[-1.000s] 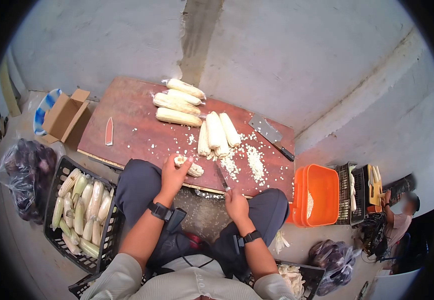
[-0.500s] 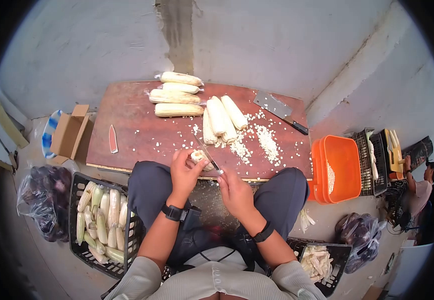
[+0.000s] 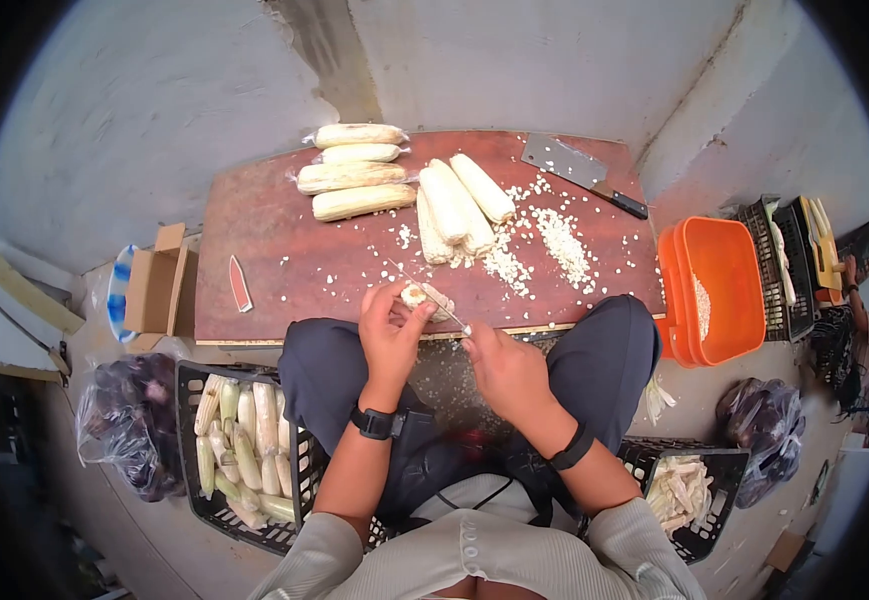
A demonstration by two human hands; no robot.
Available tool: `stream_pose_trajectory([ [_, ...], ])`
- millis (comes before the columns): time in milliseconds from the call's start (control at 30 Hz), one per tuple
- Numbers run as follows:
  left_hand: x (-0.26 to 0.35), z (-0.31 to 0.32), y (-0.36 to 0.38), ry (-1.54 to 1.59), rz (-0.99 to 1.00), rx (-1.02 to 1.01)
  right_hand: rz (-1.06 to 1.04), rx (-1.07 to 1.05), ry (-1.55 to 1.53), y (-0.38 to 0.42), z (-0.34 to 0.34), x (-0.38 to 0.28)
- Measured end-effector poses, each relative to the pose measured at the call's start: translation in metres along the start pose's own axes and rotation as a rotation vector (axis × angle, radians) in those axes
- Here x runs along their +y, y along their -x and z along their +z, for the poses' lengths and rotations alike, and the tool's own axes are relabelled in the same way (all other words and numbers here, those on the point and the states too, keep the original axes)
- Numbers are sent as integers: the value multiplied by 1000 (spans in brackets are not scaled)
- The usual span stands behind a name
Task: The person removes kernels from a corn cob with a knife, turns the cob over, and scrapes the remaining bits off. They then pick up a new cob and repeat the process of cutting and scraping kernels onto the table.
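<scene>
At the near edge of the red-brown table, my left hand (image 3: 391, 325) is closed around an ear of corn (image 3: 440, 304), its pale round end facing up. My right hand (image 3: 510, 372) grips a thin-bladed knife (image 3: 447, 311) by its handle, with the blade lying across the corn. My fingers partly cover both the ear and the handle. Just beyond, several husked ears (image 3: 459, 212) are piled together, with loose kernels (image 3: 564, 248) scattered beside them. Further left lie several plastic-wrapped ears (image 3: 359, 177).
A cleaver (image 3: 582, 172) lies at the table's (image 3: 294, 250) back right, and a red blade-shaped piece (image 3: 240, 284) at its left. An orange bin (image 3: 734, 290) holding kernels stands right. Black crates with corn (image 3: 247, 450) and husks (image 3: 679, 492) flank my legs. Another person (image 3: 859, 330) is far right.
My view has shifted, so the table sits higher and further right in the picture. The knife blade has turned to a flatter slant across the corn. Both hands keep their hold.
</scene>
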State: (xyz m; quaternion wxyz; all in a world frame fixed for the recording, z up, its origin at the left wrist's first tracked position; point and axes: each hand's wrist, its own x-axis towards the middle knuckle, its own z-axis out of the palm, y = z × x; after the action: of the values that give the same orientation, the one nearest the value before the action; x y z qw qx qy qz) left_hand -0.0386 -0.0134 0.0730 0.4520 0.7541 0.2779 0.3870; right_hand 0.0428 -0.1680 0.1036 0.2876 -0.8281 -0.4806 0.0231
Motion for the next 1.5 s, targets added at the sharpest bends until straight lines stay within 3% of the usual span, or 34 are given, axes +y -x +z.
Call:
stream_pose_trajectory([
  [300,-7,4,-2,-2,-43,16,66,-96,75,8,-3,-2],
  [900,-19,1,0,-11,15,44,71,-30,87,-10,24,-20],
  [1033,0,8,8,-70,109,0,118,-6,-23,-30,30,-20],
  [1200,-18,5,3,-44,21,53,126,-104,-119,-45,35,-17],
  [1300,-22,4,6,6,-2,74,146,-12,-405,-41,40,-7],
  [1500,-29,3,9,85,-65,61,247,13,-409,-25,23,4],
])
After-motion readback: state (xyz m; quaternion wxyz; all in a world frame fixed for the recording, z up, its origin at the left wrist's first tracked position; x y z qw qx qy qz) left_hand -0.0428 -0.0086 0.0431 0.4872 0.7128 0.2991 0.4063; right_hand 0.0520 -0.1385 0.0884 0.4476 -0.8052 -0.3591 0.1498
